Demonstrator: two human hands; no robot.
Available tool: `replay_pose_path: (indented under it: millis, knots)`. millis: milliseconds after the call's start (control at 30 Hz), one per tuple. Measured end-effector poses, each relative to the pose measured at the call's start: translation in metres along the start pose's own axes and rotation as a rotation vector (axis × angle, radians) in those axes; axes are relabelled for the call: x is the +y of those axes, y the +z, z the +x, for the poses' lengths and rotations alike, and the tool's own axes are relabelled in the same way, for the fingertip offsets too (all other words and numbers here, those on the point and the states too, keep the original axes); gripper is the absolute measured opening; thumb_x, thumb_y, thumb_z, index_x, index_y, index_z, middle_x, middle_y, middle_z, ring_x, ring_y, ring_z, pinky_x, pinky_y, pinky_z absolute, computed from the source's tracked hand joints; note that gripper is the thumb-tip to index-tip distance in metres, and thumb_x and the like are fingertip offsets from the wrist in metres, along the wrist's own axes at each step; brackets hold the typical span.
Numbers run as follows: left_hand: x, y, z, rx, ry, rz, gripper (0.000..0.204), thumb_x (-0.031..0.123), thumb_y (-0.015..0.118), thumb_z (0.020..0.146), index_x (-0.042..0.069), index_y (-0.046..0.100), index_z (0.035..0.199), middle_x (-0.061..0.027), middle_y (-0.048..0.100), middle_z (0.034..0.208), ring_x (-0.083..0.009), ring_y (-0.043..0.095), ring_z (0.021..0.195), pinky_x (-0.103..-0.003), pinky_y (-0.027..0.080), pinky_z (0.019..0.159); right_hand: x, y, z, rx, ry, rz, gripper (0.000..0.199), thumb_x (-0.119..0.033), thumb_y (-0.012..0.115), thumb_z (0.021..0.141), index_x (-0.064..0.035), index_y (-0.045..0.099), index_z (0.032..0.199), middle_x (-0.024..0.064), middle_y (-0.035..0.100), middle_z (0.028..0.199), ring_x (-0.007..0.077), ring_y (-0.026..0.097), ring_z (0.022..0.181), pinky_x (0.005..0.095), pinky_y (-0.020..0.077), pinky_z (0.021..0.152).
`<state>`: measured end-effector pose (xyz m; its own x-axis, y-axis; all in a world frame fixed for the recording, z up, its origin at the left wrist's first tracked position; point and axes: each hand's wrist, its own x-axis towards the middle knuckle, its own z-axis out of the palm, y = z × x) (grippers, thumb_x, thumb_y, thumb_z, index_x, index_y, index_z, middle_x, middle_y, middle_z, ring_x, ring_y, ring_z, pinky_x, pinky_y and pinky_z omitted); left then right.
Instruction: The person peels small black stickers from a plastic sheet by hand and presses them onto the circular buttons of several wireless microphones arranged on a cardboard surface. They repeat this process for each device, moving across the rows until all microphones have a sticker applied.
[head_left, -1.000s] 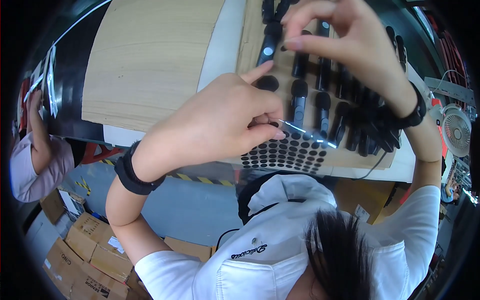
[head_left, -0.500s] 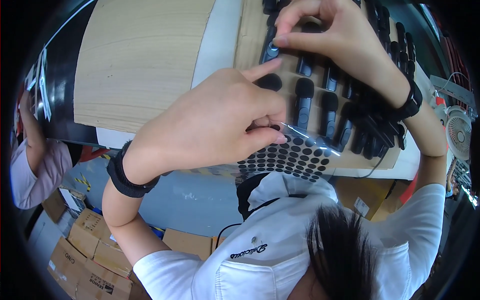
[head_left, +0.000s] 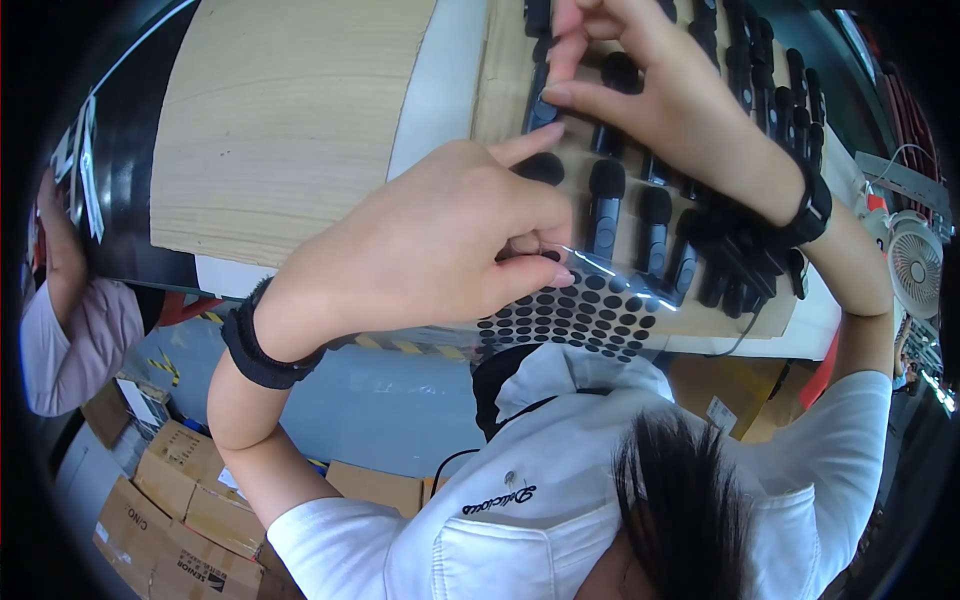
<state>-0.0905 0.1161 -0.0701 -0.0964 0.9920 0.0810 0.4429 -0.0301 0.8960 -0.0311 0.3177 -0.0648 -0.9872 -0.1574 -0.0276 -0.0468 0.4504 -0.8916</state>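
Note:
My left hand (head_left: 440,250) pinches the edge of a clear sheet of black round stickers (head_left: 585,312) just above the near edge of a cardboard sheet (head_left: 500,90). Rows of small black microphone-like devices (head_left: 655,225) lie on that cardboard. My right hand (head_left: 660,95) reaches over them, with thumb and fingertips closed on one black device (head_left: 541,108) near the cardboard's left edge. Both wrists wear black bands. Whether a sticker sits under my right fingertips is hidden.
A pale wooden board (head_left: 290,110) lies to the left of the cardboard. Another person in a light pink sleeve (head_left: 65,340) is at the far left. Cardboard boxes (head_left: 150,510) sit on the floor below, and a small white fan (head_left: 915,272) is at the right.
My right hand has moved up and left, from above the rows onto a device near the cardboard's left edge. My left hand has kept its hold on the sticker sheet.

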Motion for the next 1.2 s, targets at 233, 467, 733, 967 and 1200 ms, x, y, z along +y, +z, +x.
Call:
replay_pose_path:
  millis: [233,467,733,967,1200]
  knots:
    - [0.016,-0.015,0.000,-0.002,0.089,0.024,0.011,0.007,0.074,0.076,0.005,0.064,0.072,-0.0035,0.056,0.054,-0.0214,0.051,0.045,-0.047,0.031,0.114,-0.017,-0.052,0.019,0.023,-0.366,-0.308,0.044,-0.003,0.060,0.088,-0.0009,0.042,0.128,0.0126,0.058,0.112,0.0211,0.057,0.108,0.0324,0.0463,0.095]
    - [0.005,-0.043,0.021,0.097,0.090,0.017,0.004,0.001,0.071,0.074,0.001,0.067,0.073,-0.0011,0.055,0.056,-0.0124,0.049,0.048,-0.050,0.028,0.114,0.001,-0.048,0.026,-0.158,-0.126,-0.574,0.056,-0.005,0.050,0.093,-0.0142,0.033,0.146,0.0145,0.059,0.127,0.0309,0.056,0.118,0.0383,0.0440,0.100]
    - [-0.024,-0.040,0.044,0.009,0.064,-0.035,0.006,0.003,0.071,0.075,0.001,0.066,0.076,-0.0017,0.051,0.052,-0.0126,0.046,0.046,-0.049,0.027,0.115,0.016,-0.057,0.009,-0.135,-0.236,-0.427,0.058,0.003,0.051,0.091,-0.0092,0.034,0.145,0.0139,0.060,0.128,0.0279,0.056,0.121,0.0354,0.0456,0.098]
    - [-0.027,-0.035,0.063,-0.040,0.140,-0.056,0.010,0.009,0.068,0.078,0.003,0.061,0.073,-0.0097,0.045,0.045,-0.0290,0.046,0.042,-0.047,0.032,0.113,0.018,-0.067,0.005,-0.175,-0.154,-0.297,0.052,0.003,0.049,0.094,-0.0065,0.037,0.143,0.0138,0.060,0.128,0.0220,0.057,0.121,0.0309,0.0465,0.096]
    - [-0.025,-0.030,0.070,-0.023,0.190,-0.002,0.010,0.009,0.069,0.076,0.005,0.061,0.074,-0.0080,0.048,0.047,-0.0291,0.050,0.046,-0.047,0.032,0.112,0.012,-0.063,-0.015,-0.163,-0.126,-0.518,0.066,0.009,0.050,0.085,-0.0065,0.030,0.147,0.0115,0.048,0.141,0.0314,0.044,0.132,0.0400,0.0315,0.113]
